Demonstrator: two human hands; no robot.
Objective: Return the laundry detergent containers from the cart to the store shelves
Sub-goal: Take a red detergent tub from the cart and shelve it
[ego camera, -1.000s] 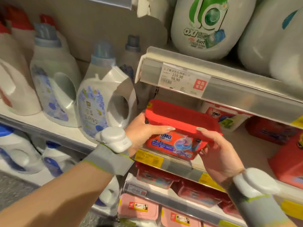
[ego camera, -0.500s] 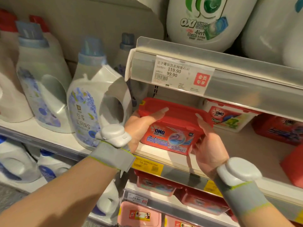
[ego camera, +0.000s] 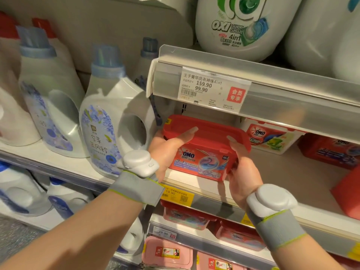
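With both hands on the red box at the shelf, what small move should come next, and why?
Probably push the red box a little deeper. Both the left hand and the right hand grip it, and it sits near the front edge of the shelf, with bare space behind.

Light: warm, even, cast from above | Shadows: soft ones thrown under the upper shelf rail (ego camera: 292,106) | Glare: pale sheen seen on that rail | Blur: bottles (ego camera: 48,98) at 9 o'clock smeared | Distortion: edges bowed outward | Focus: price tag (ego camera: 212,88) rendered legibly

Shop aisle: price tag (ego camera: 213,88) on shelf rail (ego camera: 292,106), stocked detergent bottles (ego camera: 109,137).
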